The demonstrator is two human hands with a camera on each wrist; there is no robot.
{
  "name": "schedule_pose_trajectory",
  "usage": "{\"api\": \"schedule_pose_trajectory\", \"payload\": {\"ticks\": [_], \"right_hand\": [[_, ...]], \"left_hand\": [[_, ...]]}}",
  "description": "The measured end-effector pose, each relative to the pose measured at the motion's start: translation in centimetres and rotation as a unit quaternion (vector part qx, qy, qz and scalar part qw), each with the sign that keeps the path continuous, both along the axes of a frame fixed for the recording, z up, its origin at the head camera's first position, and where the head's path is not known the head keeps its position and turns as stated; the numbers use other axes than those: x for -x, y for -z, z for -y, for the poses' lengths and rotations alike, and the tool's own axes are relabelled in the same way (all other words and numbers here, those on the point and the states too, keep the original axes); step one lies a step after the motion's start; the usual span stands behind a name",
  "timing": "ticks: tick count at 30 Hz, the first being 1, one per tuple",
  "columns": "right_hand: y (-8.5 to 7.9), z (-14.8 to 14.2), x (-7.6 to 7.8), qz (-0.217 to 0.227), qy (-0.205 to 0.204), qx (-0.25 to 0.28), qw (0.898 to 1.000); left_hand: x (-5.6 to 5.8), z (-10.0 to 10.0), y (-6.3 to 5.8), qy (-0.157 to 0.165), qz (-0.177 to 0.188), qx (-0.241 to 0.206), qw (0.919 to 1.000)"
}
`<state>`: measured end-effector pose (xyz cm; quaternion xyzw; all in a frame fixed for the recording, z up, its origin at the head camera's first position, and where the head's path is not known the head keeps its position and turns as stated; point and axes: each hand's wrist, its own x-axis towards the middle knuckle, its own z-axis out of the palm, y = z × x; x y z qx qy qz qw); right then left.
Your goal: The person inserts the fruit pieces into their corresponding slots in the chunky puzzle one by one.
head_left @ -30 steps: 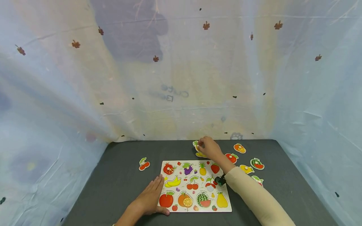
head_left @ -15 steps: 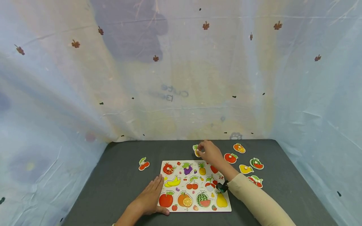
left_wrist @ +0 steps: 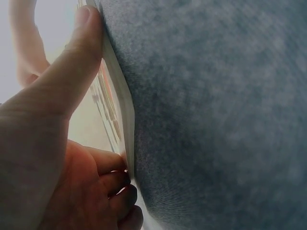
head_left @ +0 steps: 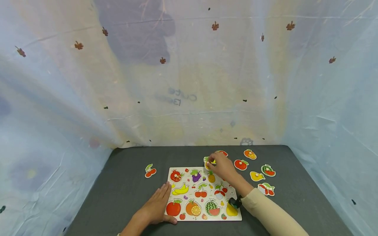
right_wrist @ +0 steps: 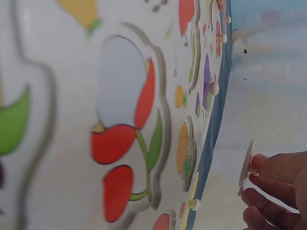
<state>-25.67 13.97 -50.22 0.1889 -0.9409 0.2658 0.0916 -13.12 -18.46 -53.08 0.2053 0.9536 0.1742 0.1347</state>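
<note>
My left hand (head_left: 157, 203) lies over the left edge of the white fruit puzzle board (head_left: 238, 215), fingers extended; its thumb (left_wrist: 79, 62) follows the near edge in the left wrist view. Over the board's far edge, my right hand (head_left: 222, 166) pinches a pineapple puzzle piece (head_left: 206, 163) by its knob. From the side, this piece (right_wrist: 245, 167) is held up on edge, away from the board face. Close below it is the pineapple recess (head_left: 211, 177). The grape piece (head_left: 196, 176) and pomegranate piece (head_left: 176, 176) sit in the board, knobs showing.
A cherry piece (head_left: 150, 171) lies left of the board. Behind the right hand show a yellow piece (head_left: 214, 161) and a red piece (head_left: 223, 153). To the right lie orange (head_left: 250, 154), apple (head_left: 241, 165), watermelon (head_left: 268, 170) and pear (head_left: 257, 176) pieces, and another red-and-green one (head_left: 266, 189).
My right hand has brought the pineapple piece back from the far side of the table to the board's far edge. A red piece behind the hand has come into view. The left hand stays put.
</note>
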Motion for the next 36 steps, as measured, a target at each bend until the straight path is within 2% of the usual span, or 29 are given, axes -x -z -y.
{"api": "schedule_pose_trajectory", "payload": {"ticks": [15, 23, 36], "right_hand": [[0.9, -0.3, -2.1, 0.031, 0.015, -0.022, 0.999], [1.7, -0.4, -2.4, 0.039, 0.018, -0.043, 0.998], [2.0, -0.3, -2.6, 0.033, 0.017, -0.058, 0.998]], "left_hand": [[-0.1, 0.0, -0.1, -0.003, 0.005, 0.000, 1.0000], [0.0, -0.1, -0.3, -0.013, 0.012, 0.010, 0.9998], [0.3, 0.0, 0.2, -0.010, 0.017, 0.008, 0.9998]]}}
